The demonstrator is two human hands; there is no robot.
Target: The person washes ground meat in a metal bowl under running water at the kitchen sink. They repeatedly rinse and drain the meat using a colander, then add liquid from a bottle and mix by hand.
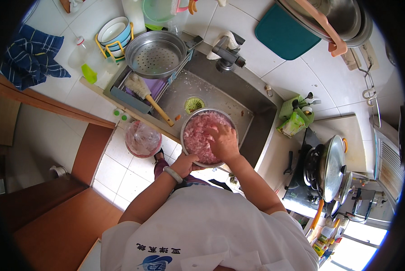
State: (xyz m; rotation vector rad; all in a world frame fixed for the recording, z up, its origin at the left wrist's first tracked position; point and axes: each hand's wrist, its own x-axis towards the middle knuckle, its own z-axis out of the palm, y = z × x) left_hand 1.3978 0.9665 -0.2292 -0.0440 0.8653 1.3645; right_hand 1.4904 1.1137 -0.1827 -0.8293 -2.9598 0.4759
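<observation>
A round metal bowl [185,157] full of pink minced meat [202,135] is over the near edge of the steel sink. My left hand [187,164], with a pale bangle on the wrist, grips the bowl's near left rim. Into the meat reach the fingers of my right hand [224,142], spread and bent; their tips are partly sunk in it, so whether they close on any meat is unclear. Just beyond the bowl, a green drain strainer [194,105] sits in the sink [219,91].
A perforated steamer pan [156,54] and a wooden-handled brush [160,110] rest over the sink's left side. The faucet [227,57] stands at the back. A lined bin [143,139] is on the floor. To the right are a utensil holder [295,111] and a lidded wok [332,169] on the stove.
</observation>
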